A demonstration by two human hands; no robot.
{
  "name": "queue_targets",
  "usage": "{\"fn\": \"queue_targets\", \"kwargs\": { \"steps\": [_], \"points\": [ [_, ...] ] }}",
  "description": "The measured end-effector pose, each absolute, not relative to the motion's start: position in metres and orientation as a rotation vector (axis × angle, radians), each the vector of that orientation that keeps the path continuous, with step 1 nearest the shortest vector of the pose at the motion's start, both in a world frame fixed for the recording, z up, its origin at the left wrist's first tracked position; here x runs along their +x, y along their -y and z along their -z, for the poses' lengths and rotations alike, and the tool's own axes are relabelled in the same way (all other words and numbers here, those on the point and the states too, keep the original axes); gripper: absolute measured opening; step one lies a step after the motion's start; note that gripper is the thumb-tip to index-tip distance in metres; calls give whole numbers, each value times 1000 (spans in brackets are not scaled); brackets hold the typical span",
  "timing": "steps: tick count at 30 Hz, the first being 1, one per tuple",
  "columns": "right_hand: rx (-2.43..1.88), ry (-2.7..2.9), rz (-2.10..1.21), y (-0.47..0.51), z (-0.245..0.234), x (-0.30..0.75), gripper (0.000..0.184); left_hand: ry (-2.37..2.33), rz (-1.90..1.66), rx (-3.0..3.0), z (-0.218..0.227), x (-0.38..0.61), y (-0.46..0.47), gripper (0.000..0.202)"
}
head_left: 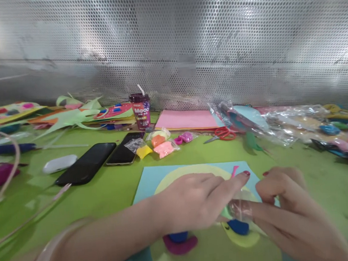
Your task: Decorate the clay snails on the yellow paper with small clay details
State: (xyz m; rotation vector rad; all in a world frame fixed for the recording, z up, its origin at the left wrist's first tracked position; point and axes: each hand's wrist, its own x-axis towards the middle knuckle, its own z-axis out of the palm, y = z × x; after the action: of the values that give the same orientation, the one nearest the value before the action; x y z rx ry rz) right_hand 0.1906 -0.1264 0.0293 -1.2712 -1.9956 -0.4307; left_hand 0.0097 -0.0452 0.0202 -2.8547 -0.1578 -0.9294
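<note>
Both hands meet over a light blue sheet (148, 179) with a pale yellow-green round shape (178, 174) stuck on it. My left hand (195, 199) lies fingers forward, its fingertips pinching at a small clear plastic bag (241, 209). My right hand (286, 208) is closed on the same bag from the right. A thin pink strip (235, 170) pokes up just behind my left fingertips. Under the hands lie blue clay blobs (237, 226) on a magenta piece (181, 245) and a yellow-green piece (247, 240).
On the green table (111, 184) lie two dark phones (87, 168), a white case (59, 163), small bags of yellow, orange and pink clay (160, 146), a purple drink cup (141, 109), red scissors (223, 133), pink paper (188, 119) and plastic bags of craft pieces (283, 123). A perforated metal wall (184, 44) stands behind.
</note>
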Motion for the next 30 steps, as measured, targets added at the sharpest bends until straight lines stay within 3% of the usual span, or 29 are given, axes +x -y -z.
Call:
{"fn": "queue_targets", "kwargs": {
  "steps": [6,14,26,30],
  "points": [
    [-1257,1886,428,122,-36,176,30,147,874,-2902,-19,7,44,47],
    [-986,2184,460,122,-35,183,21,217,806,-3032,-15,6,41,51],
    [-1026,2178,427,122,-33,185,18,261,812,-3119,-14,6,38,69],
    [-1080,2113,406,116,-40,191,16,457,787,-3185,-19,5,29,61]
  ]
}}
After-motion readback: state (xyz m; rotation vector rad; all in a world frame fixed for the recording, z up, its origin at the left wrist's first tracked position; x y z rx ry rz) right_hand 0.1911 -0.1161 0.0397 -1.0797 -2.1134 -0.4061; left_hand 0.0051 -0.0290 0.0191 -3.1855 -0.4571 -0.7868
